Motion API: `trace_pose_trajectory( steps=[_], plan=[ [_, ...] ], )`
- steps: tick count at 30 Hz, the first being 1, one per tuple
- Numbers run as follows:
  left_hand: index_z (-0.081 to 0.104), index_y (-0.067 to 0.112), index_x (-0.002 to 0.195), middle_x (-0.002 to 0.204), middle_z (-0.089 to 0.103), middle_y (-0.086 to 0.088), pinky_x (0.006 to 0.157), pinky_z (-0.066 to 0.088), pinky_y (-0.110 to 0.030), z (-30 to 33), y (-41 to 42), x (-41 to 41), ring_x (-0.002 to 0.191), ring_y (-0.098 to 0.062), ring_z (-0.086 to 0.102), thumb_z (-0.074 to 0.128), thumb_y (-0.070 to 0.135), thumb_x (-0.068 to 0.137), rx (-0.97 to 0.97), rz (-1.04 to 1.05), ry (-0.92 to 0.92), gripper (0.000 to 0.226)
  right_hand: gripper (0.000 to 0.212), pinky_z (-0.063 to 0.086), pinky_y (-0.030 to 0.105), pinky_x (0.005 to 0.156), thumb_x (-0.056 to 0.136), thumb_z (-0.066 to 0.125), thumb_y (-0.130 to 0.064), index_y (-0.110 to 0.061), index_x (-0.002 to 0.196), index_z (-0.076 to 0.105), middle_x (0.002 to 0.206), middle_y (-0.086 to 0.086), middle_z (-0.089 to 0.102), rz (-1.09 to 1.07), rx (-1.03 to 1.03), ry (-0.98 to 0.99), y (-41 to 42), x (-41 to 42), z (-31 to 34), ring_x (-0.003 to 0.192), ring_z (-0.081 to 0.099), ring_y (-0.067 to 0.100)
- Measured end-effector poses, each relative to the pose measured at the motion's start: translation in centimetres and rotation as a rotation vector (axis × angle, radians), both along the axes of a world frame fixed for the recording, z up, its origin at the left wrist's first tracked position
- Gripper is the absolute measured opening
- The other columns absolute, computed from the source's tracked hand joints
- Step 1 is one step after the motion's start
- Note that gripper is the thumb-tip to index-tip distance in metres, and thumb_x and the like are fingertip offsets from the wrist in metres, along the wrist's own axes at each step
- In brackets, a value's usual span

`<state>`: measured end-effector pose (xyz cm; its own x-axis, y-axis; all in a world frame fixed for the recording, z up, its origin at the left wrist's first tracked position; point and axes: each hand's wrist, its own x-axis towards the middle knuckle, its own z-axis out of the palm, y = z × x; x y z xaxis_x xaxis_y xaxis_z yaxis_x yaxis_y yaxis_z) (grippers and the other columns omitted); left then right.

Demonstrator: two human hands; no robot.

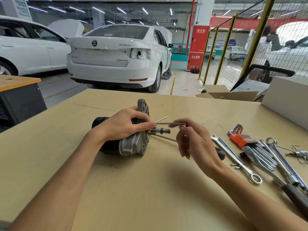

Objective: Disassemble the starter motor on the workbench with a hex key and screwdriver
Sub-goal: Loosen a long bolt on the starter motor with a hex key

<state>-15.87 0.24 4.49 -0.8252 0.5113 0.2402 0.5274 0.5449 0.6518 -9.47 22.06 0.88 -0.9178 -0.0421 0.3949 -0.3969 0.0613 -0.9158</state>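
The starter motor (130, 145) lies on its side on the workbench (150, 189), black body to the left, grey flange and shaft pointing right. My left hand (123, 124) lies over its top and grips the housing, thumb near the flange face. My right hand (195, 139) pinches the bend of a hex key (170, 124), whose long arm runs left to the flange. Two long thin bolts (165, 138) stick out of the flange, one above and one below the shaft.
To the right lie an orange hex key set (241, 139), several chrome wrenches (233, 157), a black-handled screwdriver (220, 153) partly behind my right hand, and small loose screws (235, 165). A white box (286, 99) stands at the far right edge. White cars stand beyond the bench.
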Motion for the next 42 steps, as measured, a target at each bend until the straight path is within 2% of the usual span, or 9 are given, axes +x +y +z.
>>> trace_pose_trajectory(
  steps=[5,11,15,19,22,25,32,37,42],
  plan=[
    [0.073,0.044,0.074,0.09,0.052,0.012,0.078,0.039,-0.019,0.0,0.1,0.1,0.087,0.001,0.054,0.063,0.059,0.079,0.002,-0.006,-0.01,0.019,0.049,0.036,0.019,0.042,0.102,0.039,-0.002,-0.034,0.086,0.072,0.057,-0.003,0.052,-0.061,0.061,0.008,0.0,-0.2,-0.2,0.042,0.047,0.015],
    [0.074,0.042,0.072,0.094,0.057,0.004,0.079,0.041,-0.022,0.0,0.1,0.1,0.088,-0.006,0.057,0.064,0.059,0.077,0.036,-0.006,-0.012,0.021,0.013,0.038,0.026,0.045,0.097,0.055,-0.02,-0.016,0.093,0.066,0.061,-0.003,0.058,-0.255,0.099,-0.106,0.5,-0.9,-0.5,0.043,0.051,0.015],
    [0.074,0.043,0.074,0.093,0.059,0.005,0.076,0.04,-0.02,-0.1,0.1,0.0,0.087,-0.004,0.059,0.064,0.058,0.078,0.033,-0.007,-0.025,0.019,0.028,0.033,0.026,0.04,0.09,0.044,-0.01,-0.005,0.066,0.059,0.046,0.006,0.049,-0.199,-0.022,-0.224,0.6,-0.6,-0.1,0.039,0.044,0.018],
    [0.074,0.045,0.074,0.086,0.055,0.019,0.071,0.038,-0.011,-0.1,0.0,-0.1,0.086,0.003,0.056,0.064,0.06,0.076,0.022,0.009,-0.02,0.019,0.025,0.032,0.023,0.038,0.076,0.045,-0.028,-0.009,0.063,0.055,0.049,0.006,0.044,-0.084,-0.213,-0.304,0.7,-0.4,0.7,0.036,0.04,0.019],
    [0.074,0.044,0.073,0.087,0.056,0.018,0.074,0.04,-0.012,-0.1,0.0,-0.1,0.088,0.0,0.057,0.064,0.061,0.075,0.031,0.005,-0.003,0.021,0.037,0.031,0.022,0.037,0.093,0.052,-0.031,-0.013,0.06,0.054,0.049,0.004,0.042,-0.084,-0.251,-0.333,0.7,-0.6,0.7,0.035,0.037,0.018],
    [0.074,0.045,0.073,0.096,0.059,0.006,0.083,0.046,-0.019,-0.1,0.0,-0.1,0.093,-0.006,0.06,0.066,0.062,0.074,0.032,0.009,-0.003,0.019,0.035,0.031,0.022,0.037,0.096,0.06,-0.026,-0.011,0.064,0.053,0.048,0.002,0.042,-0.115,-0.198,-0.263,0.5,-0.5,0.5,0.036,0.037,0.017],
    [0.074,0.046,0.076,0.096,0.058,0.007,0.086,0.046,-0.023,-0.1,0.1,0.0,0.093,-0.006,0.059,0.066,0.061,0.072,0.023,0.012,0.006,0.018,0.026,0.035,0.02,0.044,0.103,0.05,-0.025,-0.01,0.083,0.058,0.05,-0.003,0.05,-0.212,0.086,0.086,0.0,-0.2,0.1,0.04,0.044,0.012],
    [0.074,0.047,0.077,0.093,0.056,0.011,0.084,0.045,-0.023,-0.1,0.1,0.0,0.093,-0.004,0.059,0.064,0.062,0.074,0.021,0.008,0.004,0.019,0.027,0.038,0.019,0.045,0.094,0.055,-0.045,-0.023,0.086,0.069,0.064,-0.001,0.058,-0.175,0.037,0.166,-0.2,0.3,0.4,0.044,0.051,0.015],
    [0.072,0.049,0.074,0.091,0.054,0.013,0.081,0.043,-0.023,0.0,0.1,0.0,0.09,-0.001,0.057,0.064,0.063,0.074,0.01,0.011,-0.003,0.017,0.041,0.039,0.023,0.041,0.097,0.051,-0.043,-0.013,0.078,0.071,0.067,-0.001,0.062,-0.139,0.024,0.139,-0.5,0.8,0.5,0.044,0.054,0.014]
  ],
)
